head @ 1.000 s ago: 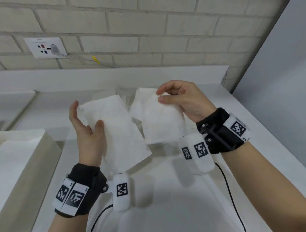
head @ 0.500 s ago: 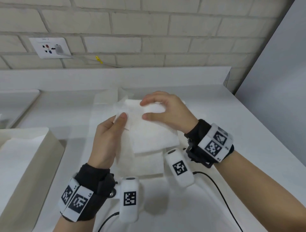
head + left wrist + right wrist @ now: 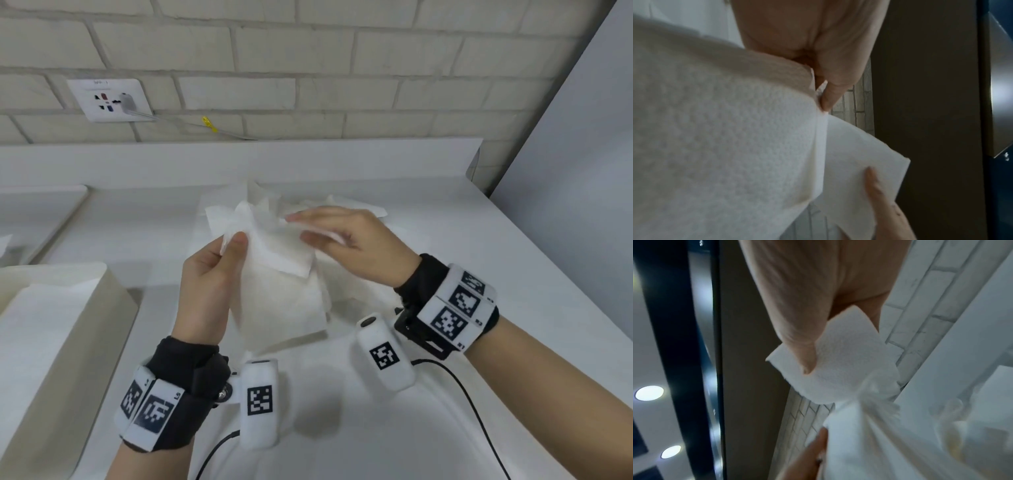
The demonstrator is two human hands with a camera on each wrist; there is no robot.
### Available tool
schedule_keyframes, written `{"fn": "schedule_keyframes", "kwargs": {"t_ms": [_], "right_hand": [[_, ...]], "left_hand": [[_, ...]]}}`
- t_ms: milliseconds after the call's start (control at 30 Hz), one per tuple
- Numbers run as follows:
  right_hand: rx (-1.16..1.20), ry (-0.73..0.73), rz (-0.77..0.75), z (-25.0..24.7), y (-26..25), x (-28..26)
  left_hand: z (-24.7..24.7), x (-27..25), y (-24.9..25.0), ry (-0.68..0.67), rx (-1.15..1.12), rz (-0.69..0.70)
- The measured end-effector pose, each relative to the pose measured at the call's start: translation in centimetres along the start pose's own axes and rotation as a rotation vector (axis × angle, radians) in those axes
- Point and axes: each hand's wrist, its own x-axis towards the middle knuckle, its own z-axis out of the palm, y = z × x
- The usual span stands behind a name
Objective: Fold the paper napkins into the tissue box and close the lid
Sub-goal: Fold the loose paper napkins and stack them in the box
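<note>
A white paper napkin hangs in the air above the counter, folded over itself. My left hand pinches its upper left corner between thumb and fingers. My right hand pinches the upper right part of the top layer. In the left wrist view the embossed napkin fills the left side, with the thumb on its folded edge. The right wrist view shows a napkin corner held under the thumb. The cream tissue box stands open at the left, with flat napkins inside.
More loose napkins lie on the white counter behind my hands. A brick wall with a socket plate and a plugged cable rises at the back. A grey panel bounds the right side. Black cables trail near my wrists.
My hands came together from apart, bringing the two halves of the napkin over each other. They then moved slightly lower and the fold tightened.
</note>
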Motion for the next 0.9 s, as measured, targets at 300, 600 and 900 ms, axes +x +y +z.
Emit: {"fn": "schedule_keyframes", "kwargs": {"t_ms": [300, 600, 900], "right_hand": [[0.385, 0.325, 0.137, -4.1, -1.6, 1.6], [0.325, -0.067, 0.184, -5.5, -3.2, 1.5], [0.245, 0.001, 0.192, -1.6, -3.4, 3.0]], "left_hand": [[-1.7, 0.3, -1.2, -0.035, 0.161, 0.006], [-2.4, 0.6, -0.5, -0.052, 0.264, 0.095], [0.5, -1.4, 0.6, -0.240, 0.123, 0.229]]}}
